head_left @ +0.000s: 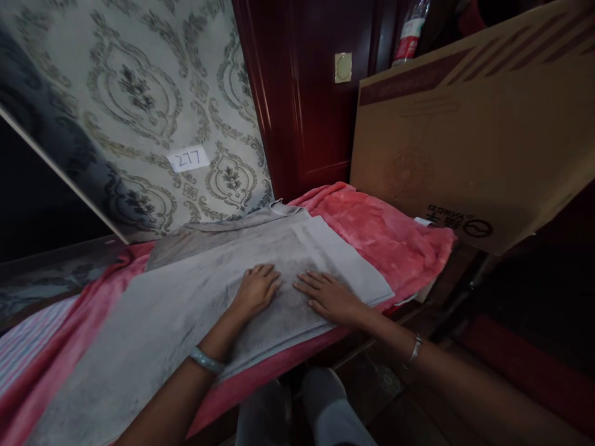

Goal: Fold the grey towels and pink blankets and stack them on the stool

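A light grey piece of cloth (pixel 186 310), soft and mottled like a garment, lies spread along a pink blanket (pixel 372 238). Flat on its right part rests my left hand (pixel 256 288), fingers stretched forward and slightly bent. My right hand (pixel 328 296) lies palm down a little to the right, its fingers pointing left. Both press on the cloth, and neither grips anything that I can see. Behind the cloth's far edge shows a darker grey cloth (pixel 186 238), with what looks like a neckline near the wall. What lies under the palms is hidden.
A large cardboard box (pixel 465 136) stands at the right, with a plastic bottle (pixel 411 34) behind its top edge. Patterned wallpaper (pixel 139 93) and a dark red door panel (pixel 311 118) close off the back. Striped fabric (pixel 32 334) shows at the left.
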Demonstrator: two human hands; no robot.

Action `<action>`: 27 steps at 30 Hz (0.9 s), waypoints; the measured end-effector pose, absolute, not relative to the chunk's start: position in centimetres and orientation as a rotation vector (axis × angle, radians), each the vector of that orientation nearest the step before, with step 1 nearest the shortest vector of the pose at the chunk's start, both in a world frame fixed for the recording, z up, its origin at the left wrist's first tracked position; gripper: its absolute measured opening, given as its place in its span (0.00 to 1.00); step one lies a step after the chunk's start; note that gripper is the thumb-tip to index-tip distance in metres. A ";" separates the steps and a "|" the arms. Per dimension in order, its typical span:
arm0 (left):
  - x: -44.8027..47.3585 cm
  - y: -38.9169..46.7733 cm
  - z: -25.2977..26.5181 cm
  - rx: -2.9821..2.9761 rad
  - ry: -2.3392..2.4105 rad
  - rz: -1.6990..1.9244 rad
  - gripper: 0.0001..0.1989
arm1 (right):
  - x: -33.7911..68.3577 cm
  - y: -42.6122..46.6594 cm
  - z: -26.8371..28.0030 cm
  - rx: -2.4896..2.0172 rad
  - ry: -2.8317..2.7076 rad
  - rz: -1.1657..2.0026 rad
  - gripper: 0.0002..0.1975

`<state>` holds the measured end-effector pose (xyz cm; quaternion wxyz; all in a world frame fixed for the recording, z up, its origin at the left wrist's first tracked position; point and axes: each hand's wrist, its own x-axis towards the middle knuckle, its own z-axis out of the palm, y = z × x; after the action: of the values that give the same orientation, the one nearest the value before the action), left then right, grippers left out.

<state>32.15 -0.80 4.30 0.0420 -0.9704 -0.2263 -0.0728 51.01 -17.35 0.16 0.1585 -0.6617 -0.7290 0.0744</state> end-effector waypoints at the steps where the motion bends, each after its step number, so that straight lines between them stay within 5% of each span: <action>1: 33.2 -0.1 4.9 -2.955 -0.722 -0.236 0.21 | 51.0 -17.4 0.1 -1.884 -2.081 0.210 0.29; 11: 43.0 11.3 7.1 -2.819 -1.152 -0.114 0.20 | 50.9 -17.5 -1.5 -1.850 -2.013 0.264 0.32; 27: 48.6 17.7 3.8 -2.826 -0.979 -0.149 0.23 | 51.1 -19.0 -0.7 -1.819 -1.982 0.348 0.35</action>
<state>48.63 17.66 3.81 0.0735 -0.9411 -0.3261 -0.0498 51.06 -18.96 -0.65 0.2130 -0.6551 -0.7139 0.1255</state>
